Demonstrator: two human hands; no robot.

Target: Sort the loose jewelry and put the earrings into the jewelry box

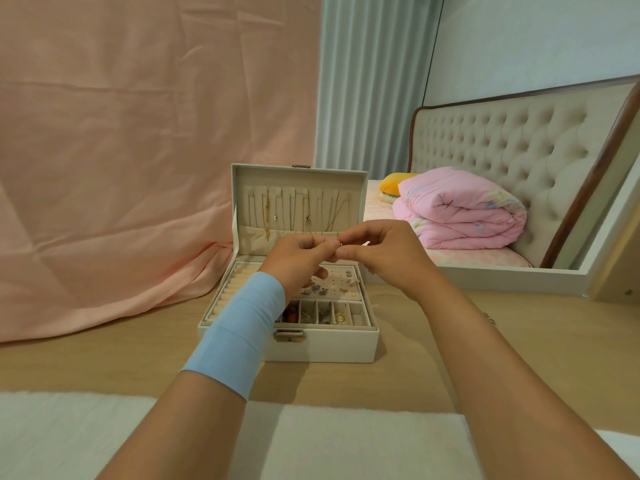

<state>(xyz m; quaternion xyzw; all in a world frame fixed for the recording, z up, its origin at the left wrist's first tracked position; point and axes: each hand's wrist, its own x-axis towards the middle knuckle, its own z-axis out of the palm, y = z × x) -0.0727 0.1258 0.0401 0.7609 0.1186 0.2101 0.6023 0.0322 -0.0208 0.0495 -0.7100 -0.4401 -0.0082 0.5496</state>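
A small metallic piece (340, 243), too small to be identified, is pinched between the curled fingertips of the left hand (299, 259) and the right hand (384, 254). Both hands are held above the open jewelry box (329, 348), which is set on the tabletop (450, 358). Earrings (320, 289) are seated on its perforated panel (334, 279).

I can't identify the tiny metal piece (340, 243) pinched between left hand (298, 259) and right hand (384, 252) above the open cream jewelry box (322, 348). The light-blue fabric sleeve (239, 334) hides the box's front-left compartments; front-right contents too small.
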